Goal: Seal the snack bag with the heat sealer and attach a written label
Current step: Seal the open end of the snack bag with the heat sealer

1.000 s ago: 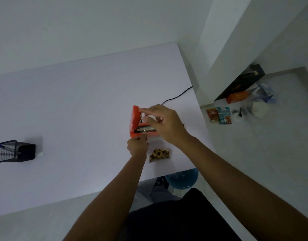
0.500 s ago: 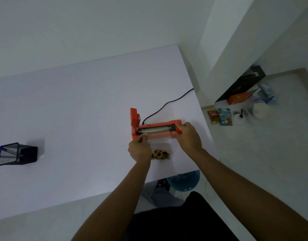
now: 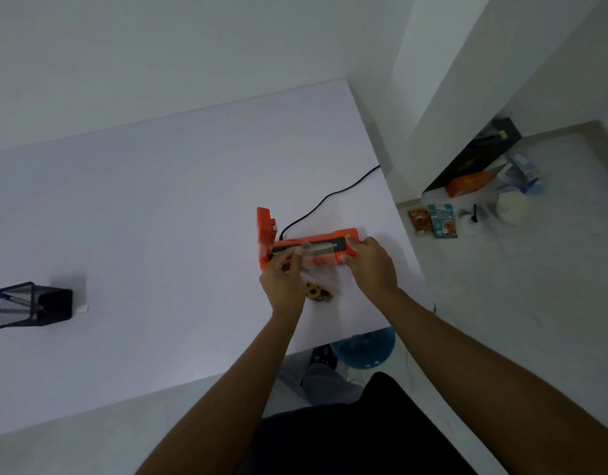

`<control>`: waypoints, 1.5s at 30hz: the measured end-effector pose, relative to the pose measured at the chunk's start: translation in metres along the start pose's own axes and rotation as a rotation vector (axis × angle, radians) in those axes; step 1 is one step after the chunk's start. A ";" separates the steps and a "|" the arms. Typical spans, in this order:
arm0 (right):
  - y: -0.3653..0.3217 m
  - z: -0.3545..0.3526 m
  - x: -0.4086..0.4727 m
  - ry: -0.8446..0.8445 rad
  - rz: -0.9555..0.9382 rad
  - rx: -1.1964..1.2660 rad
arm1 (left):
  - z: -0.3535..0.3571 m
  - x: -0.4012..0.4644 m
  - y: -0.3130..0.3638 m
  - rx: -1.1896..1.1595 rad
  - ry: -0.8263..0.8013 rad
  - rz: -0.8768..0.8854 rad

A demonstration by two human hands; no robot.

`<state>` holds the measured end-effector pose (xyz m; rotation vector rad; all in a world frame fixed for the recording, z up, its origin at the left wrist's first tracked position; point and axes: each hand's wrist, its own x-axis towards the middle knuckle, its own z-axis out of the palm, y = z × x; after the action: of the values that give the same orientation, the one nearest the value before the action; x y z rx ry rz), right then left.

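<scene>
An orange heat sealer (image 3: pixel 345 237) lies on the white table (image 3: pixel 158 217) near its right edge, its lid (image 3: pixel 265 231) raised upright at the left end. A clear snack bag (image 3: pixel 321 274) with brown snacks (image 3: pixel 318 292) at its bottom lies in front of it, its open top resting over the sealing strip. My left hand (image 3: pixel 283 279) pinches the bag's top left part. My right hand (image 3: pixel 373 265) pinches the bag's right top corner at the sealer's right end.
A black cable (image 3: pixel 325 197) runs from the sealer off the table's right edge. A black mesh pen holder (image 3: pixel 28 305) with a blue pen stands at the far left. Packets (image 3: pixel 432 221), boxes and a blue stool (image 3: pixel 364 346) are on the floor at the right.
My right hand left the lid, which now stands open, and went to the sealer's right end. Both hands have drawn the bag's top over the sealing strip.
</scene>
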<state>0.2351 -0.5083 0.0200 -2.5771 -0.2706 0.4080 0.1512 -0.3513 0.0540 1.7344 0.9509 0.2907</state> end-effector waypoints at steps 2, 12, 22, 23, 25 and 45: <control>0.000 0.001 0.000 0.004 0.012 0.029 | -0.002 -0.004 0.002 -0.032 -0.037 0.037; 0.004 0.012 -0.026 0.094 0.023 0.362 | -0.042 -0.008 0.003 -0.071 -0.153 0.103; -0.071 0.053 -0.077 -0.325 -0.169 0.615 | -0.140 0.002 0.001 -0.140 -0.165 0.136; -0.088 0.059 -0.079 -0.385 -0.152 0.652 | -0.155 0.006 -0.002 -0.153 -0.132 0.123; -0.122 0.076 -0.081 -0.467 -0.135 0.686 | -0.186 0.015 -0.009 -0.173 -0.071 0.080; -0.315 0.230 -0.064 -0.373 0.378 0.666 | -0.351 0.158 -0.161 0.244 -0.582 -0.259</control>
<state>0.0628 -0.1530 0.0079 -1.8736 0.2077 0.9405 -0.0332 0.0197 0.0060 1.7416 0.7813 -0.4956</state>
